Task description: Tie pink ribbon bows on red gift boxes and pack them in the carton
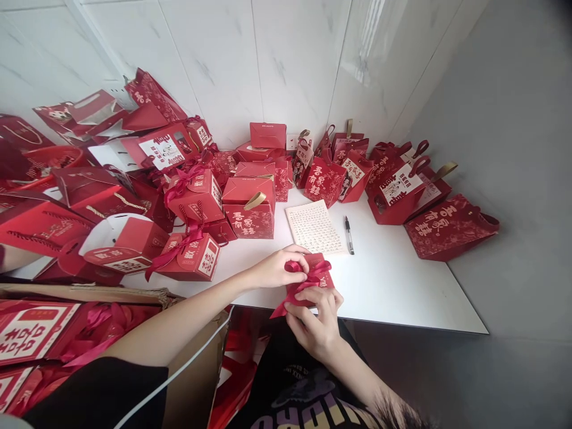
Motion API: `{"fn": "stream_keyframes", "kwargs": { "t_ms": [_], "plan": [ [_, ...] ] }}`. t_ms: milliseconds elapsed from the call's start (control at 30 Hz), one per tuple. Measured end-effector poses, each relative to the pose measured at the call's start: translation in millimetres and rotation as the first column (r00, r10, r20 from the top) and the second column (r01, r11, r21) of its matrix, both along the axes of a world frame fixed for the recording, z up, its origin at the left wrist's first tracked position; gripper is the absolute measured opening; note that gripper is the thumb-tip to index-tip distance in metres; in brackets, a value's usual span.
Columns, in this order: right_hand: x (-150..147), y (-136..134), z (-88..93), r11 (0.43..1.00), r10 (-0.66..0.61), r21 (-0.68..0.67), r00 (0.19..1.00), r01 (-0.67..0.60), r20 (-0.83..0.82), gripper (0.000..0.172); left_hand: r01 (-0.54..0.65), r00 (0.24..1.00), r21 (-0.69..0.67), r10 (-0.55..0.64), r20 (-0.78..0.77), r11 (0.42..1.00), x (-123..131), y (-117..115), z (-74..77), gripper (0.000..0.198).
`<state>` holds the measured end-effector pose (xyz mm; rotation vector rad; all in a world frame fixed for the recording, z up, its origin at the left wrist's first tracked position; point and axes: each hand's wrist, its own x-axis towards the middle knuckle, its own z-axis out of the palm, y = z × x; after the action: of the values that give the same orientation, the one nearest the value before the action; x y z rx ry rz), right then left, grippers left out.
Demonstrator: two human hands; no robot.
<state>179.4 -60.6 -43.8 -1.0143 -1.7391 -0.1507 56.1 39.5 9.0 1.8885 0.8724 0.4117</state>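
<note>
A small red gift box (330, 279) stands at the table's front edge, a dark pink ribbon (318, 269) tied in a bow over its top. My left hand (286, 267) reaches in from the left, thumb and fingertips pinched on a loop of the bow. From the right, my right hand (319, 313) bends its fingers over the ribbon's near part, close to a loose tail that hangs past the edge. Both hands cover much of the box. Just behind it lie a handwritten sheet of paper (313, 226) and a black pen (348, 235).
Red gift boxes (248, 223) and bags crowd the left and back of the white table (393, 292). More handled bags (451, 226) stand at the right by the grey wall. An open carton (192, 351) with red boxes is at lower left, a white cable (179, 363) crossing it.
</note>
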Motion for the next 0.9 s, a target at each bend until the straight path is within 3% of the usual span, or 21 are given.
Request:
{"fn": "stream_keyframes", "kwargs": {
  "t_ms": [367,500,567,600,667,700,767,833,900],
  "plan": [
    [14,3,-1.4,0.977,0.189,0.093,0.981,-0.192,0.047,0.012,-0.021,1.000,-0.048,0.021,0.009,0.999,2,0,-2.7,0.003],
    [26,4,3.6,0.946,0.314,0.061,0.947,-0.318,0.066,0.012,-0.028,0.999,-0.030,0.029,0.014,0.999,2,1,-5.4,0.003],
    [35,3,10.0,0.928,0.374,0.017,0.928,-0.373,-0.009,0.008,-0.028,0.999,-0.008,0.028,0.025,1.000,2,2,-7.1,0.003],
    [40,2,14.0,0.937,0.346,-0.018,0.935,-0.348,-0.078,0.011,-0.026,0.999,0.000,0.026,0.028,1.000,2,2,-7.9,0.003],
    [47,1,22.6,0.969,0.155,-0.168,0.973,-0.184,-0.172,0.012,-0.027,0.999,0.010,0.027,0.029,1.000,2,3,-8.9,0.004],
    [50,0,26.6,0.959,0.031,-0.273,0.988,-0.071,-0.149,0.012,-0.028,0.999,0.012,0.027,0.025,1.000,2,3,-9.1,0.005],
    [53,0,32.9,0.883,-0.135,-0.450,0.991,0.130,0.020,0.020,-0.038,0.999,0.019,0.037,0.017,0.999,3,2,-8.8,0.005],
    [54,1,36.7,0.813,-0.156,-0.533,0.969,0.235,0.190,0.030,-0.057,0.998,0.023,0.057,0.012,0.998,3,0,-8.1,0.004],
    [55,2,38.8,0.771,-0.114,-0.592,0.966,0.233,0.231,0.032,-0.077,0.997,0.028,0.077,0.014,0.997,4,-2,-7.7,0.004]
  ]
}}
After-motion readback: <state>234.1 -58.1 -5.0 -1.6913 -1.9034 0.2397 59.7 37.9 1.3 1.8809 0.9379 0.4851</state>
